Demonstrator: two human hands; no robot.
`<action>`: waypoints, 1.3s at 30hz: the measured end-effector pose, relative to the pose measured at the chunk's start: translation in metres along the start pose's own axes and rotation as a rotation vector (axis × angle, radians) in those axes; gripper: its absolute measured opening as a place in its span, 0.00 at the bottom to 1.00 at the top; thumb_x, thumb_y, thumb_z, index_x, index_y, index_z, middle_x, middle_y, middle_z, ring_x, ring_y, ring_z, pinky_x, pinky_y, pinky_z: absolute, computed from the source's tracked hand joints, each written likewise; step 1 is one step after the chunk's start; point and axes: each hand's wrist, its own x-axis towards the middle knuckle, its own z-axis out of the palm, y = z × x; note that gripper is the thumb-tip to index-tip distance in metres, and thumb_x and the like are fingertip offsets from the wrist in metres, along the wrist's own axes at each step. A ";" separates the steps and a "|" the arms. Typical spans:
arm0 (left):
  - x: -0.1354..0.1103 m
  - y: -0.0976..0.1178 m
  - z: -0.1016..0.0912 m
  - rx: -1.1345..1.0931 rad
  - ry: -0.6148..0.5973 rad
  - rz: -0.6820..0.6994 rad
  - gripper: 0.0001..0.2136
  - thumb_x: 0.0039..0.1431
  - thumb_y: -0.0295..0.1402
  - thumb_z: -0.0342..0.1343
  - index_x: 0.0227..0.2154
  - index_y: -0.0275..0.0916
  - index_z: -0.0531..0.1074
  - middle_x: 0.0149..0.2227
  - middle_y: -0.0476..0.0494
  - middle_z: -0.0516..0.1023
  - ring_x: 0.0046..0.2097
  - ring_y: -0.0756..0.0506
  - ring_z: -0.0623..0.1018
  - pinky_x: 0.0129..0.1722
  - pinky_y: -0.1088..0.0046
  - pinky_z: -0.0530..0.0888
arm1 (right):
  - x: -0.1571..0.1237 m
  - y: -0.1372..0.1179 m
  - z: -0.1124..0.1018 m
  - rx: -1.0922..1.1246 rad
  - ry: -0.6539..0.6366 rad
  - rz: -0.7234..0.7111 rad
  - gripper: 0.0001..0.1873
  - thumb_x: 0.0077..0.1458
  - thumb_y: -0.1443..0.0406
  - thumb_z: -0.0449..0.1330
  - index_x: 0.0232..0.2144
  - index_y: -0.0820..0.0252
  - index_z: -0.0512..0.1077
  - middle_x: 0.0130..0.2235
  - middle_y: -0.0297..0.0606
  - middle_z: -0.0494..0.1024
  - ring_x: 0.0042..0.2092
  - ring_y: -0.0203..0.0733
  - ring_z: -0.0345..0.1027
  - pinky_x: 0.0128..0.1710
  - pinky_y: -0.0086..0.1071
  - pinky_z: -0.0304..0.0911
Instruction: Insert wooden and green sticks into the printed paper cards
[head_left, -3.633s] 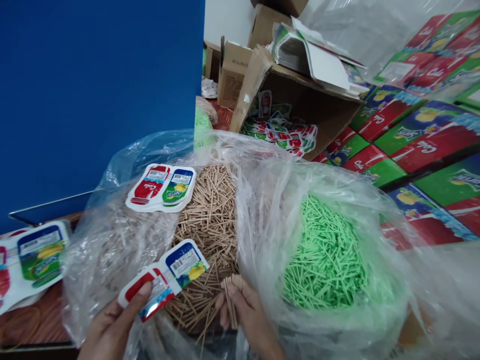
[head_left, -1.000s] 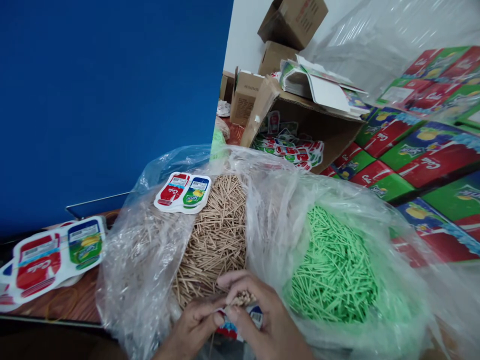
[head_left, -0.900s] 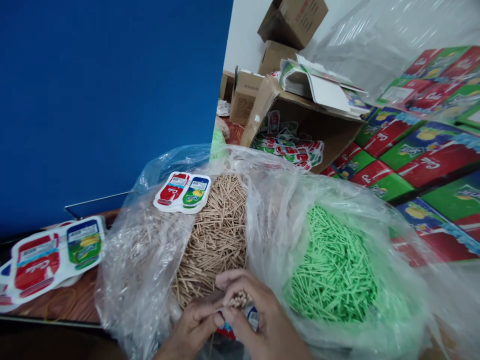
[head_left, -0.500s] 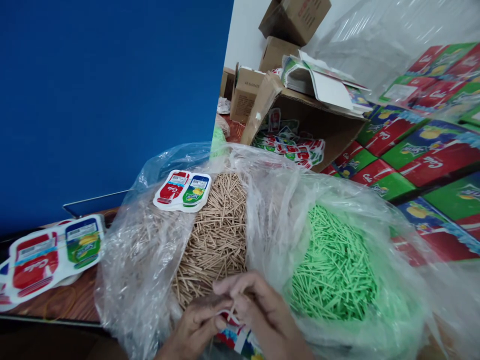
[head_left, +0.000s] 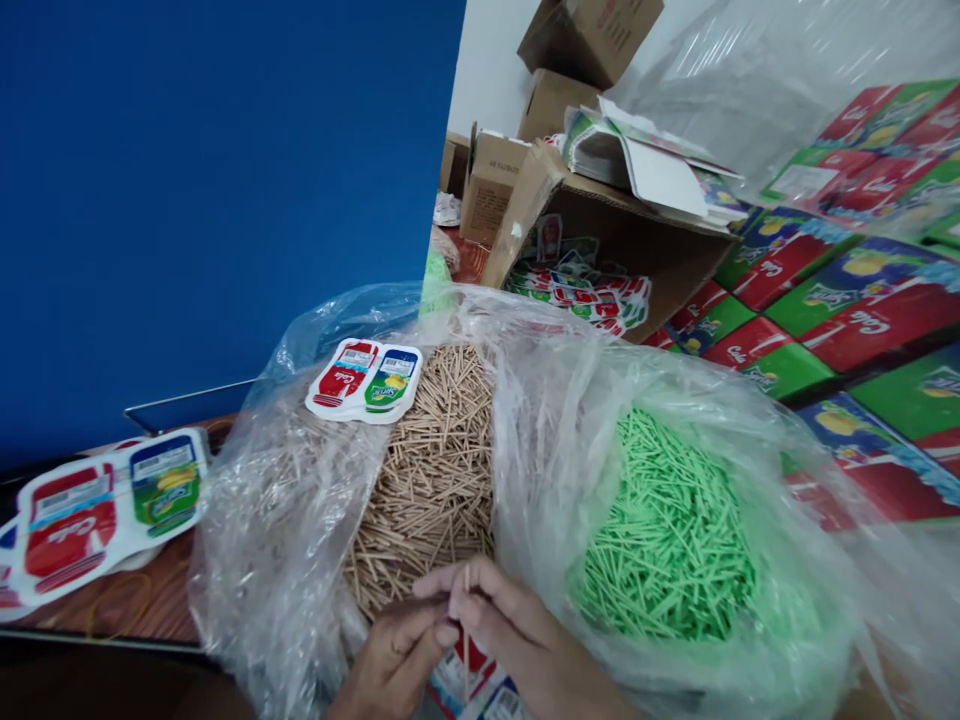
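Both hands meet at the bottom centre, over the near edge of a clear plastic bag (head_left: pixel 292 500) full of tan sticks (head_left: pixel 435 460). My right hand (head_left: pixel 517 640) pinches a few tan sticks (head_left: pixel 466 610) held upright. My left hand (head_left: pixel 394 660) is closed beside them, fingertips touching the same sticks. Under the hands a printed red, blue and white pack (head_left: pixel 465 685) shows in part; which hand holds it is hidden. A second clear bag (head_left: pixel 795 600) of green sticks (head_left: pixel 664 530) lies to the right.
A flat printed pack (head_left: pixel 365 378) lies on the tan sticks. More flat packs (head_left: pixel 97 505) lie on the brown table at left. A blue panel (head_left: pixel 217 190) stands behind. An open cardboard box (head_left: pixel 637 240) of packs and stacked red and green cartons (head_left: pixel 847 300) fill the right.
The printed pack, held out at left 3.6 s ago, is now low under both hands. The bundle in my right hand has gone from a thick clump to a few upright sticks.
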 end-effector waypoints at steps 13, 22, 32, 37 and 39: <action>-0.007 0.003 -0.022 0.058 0.224 0.142 0.11 0.62 0.42 0.53 0.41 0.56 0.79 0.36 0.52 0.85 0.37 0.46 0.83 0.38 0.79 0.77 | 0.014 0.035 -0.023 -0.282 0.203 -0.129 0.18 0.59 0.52 0.55 0.40 0.56 0.77 0.42 0.43 0.80 0.46 0.47 0.72 0.50 0.40 0.63; 0.008 0.018 -0.030 0.216 0.274 0.184 0.12 0.62 0.41 0.52 0.41 0.52 0.80 0.37 0.51 0.85 0.38 0.47 0.83 0.41 0.80 0.77 | -0.031 0.032 -0.023 -0.509 0.231 -0.301 0.10 0.59 0.59 0.57 0.39 0.51 0.77 0.33 0.35 0.82 0.34 0.40 0.76 0.37 0.26 0.70; 0.025 0.033 -0.033 0.389 0.122 0.263 0.14 0.61 0.27 0.54 0.46 0.48 0.77 0.44 0.48 0.83 0.44 0.48 0.81 0.46 0.78 0.75 | -0.019 0.024 -0.023 -0.630 0.557 -0.731 0.11 0.55 0.73 0.58 0.37 0.55 0.75 0.31 0.34 0.81 0.31 0.37 0.75 0.33 0.25 0.70; 0.029 0.031 -0.027 0.347 0.165 0.230 0.13 0.60 0.27 0.54 0.44 0.47 0.78 0.44 0.49 0.83 0.44 0.49 0.81 0.46 0.82 0.73 | -0.018 0.030 -0.023 -0.648 0.618 -0.739 0.11 0.54 0.74 0.58 0.37 0.56 0.75 0.31 0.34 0.81 0.31 0.36 0.76 0.34 0.23 0.70; 0.031 0.027 -0.024 0.325 0.203 0.238 0.13 0.60 0.26 0.55 0.43 0.48 0.78 0.42 0.51 0.83 0.42 0.50 0.82 0.45 0.84 0.73 | -0.020 0.032 -0.025 -0.671 0.631 -0.724 0.11 0.55 0.74 0.57 0.37 0.56 0.75 0.31 0.34 0.81 0.31 0.37 0.76 0.34 0.23 0.70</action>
